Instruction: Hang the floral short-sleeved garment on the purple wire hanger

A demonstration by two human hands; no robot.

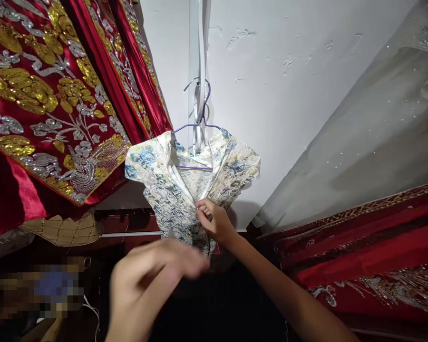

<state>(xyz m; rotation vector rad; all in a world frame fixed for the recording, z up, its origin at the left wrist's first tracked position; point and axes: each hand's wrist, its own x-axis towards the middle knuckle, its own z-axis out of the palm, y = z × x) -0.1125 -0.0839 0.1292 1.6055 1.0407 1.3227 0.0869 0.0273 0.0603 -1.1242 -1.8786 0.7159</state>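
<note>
A short-sleeved dress (178,209) with a blue, yellow and dark floral pattern hangs in front of me on a purple wire hanger (185,127). Its front is parted in a deep V with pale inner edges. At the bottom of that V, my right hand (216,221) pinches the fabric between thumb and fingers. Closer to the camera, my left hand (153,280) is raised below and in front of the dress. Its fingers are drawn together in a pinch, with the tips blurred, and anything between them cannot be made out. It hides part of the dress's lower end.
Red garments with gold and silver sequin embroidery (24,90) hang at the left. Behind the dress, a white strap (200,57) runs down a scuffed white wall (271,57). Sheer glittery fabric (356,137) and red embroidered cloth (378,256) fill the right side.
</note>
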